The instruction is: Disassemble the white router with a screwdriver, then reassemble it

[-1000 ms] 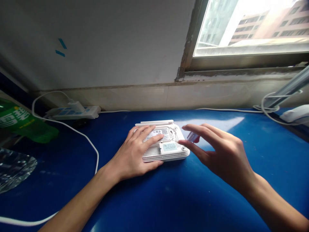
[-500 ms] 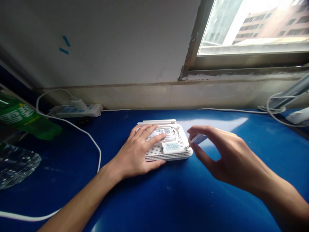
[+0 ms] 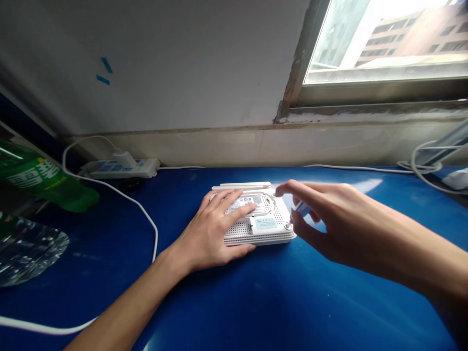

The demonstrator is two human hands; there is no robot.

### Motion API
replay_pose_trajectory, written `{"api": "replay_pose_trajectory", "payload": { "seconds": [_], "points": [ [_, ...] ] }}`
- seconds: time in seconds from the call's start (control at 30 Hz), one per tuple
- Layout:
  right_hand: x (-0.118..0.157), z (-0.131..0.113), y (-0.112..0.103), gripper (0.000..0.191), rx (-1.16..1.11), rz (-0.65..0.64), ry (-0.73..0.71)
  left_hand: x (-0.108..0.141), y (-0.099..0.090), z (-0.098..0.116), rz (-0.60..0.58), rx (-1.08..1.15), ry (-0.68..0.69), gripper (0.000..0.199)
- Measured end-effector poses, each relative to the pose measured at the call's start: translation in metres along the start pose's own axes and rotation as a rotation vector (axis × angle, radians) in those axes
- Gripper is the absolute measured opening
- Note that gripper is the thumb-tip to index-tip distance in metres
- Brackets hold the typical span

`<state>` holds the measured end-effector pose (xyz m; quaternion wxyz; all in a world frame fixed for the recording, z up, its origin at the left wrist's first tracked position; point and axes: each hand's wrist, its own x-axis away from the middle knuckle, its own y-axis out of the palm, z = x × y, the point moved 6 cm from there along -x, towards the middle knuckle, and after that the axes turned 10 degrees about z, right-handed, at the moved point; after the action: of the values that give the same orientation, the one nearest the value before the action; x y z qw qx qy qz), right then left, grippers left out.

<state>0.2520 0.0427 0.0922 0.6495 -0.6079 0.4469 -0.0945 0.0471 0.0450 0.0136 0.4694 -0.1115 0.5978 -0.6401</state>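
A white router [image 3: 272,231] lies on the blue table with its vented, labelled underside up. My left hand [image 3: 215,229] grips its left part, fingers across the top and thumb along the front edge. At the router's right end, my right hand [image 3: 329,222] has a small blue and white piece [image 3: 302,208] within its curled fingers, which partly hide it; I cannot make out what it is. The right index fingertip is by the round foot at the router's back right corner.
On the left are a green bottle [image 3: 54,183], a clear plastic bottle [image 3: 29,253], a power strip [image 3: 146,168] with a plug and a white cable [image 3: 155,229]. More cable [image 3: 420,163] coils at the back right. A wall and window [image 3: 383,44] stand behind the table [image 3: 256,302].
My right hand has moved up and left, its index finger now at the router's back right corner. The small piece sits deeper among its fingers. My left hand stays on the router.
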Motion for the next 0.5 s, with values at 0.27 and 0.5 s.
{"api": "replay_pose_trajectory", "payload": {
  "seconds": [0.27,0.5],
  "points": [
    [-0.009,0.002,0.001,0.038,-0.150,0.023,-0.035,0.000,-0.001,0.000,-0.019,0.014,-0.015,0.079],
    [-0.016,-0.003,0.000,0.017,-0.157,-0.053,-0.084,0.000,-0.001,0.000,-0.008,0.018,-0.013,0.078]
  ]
}}
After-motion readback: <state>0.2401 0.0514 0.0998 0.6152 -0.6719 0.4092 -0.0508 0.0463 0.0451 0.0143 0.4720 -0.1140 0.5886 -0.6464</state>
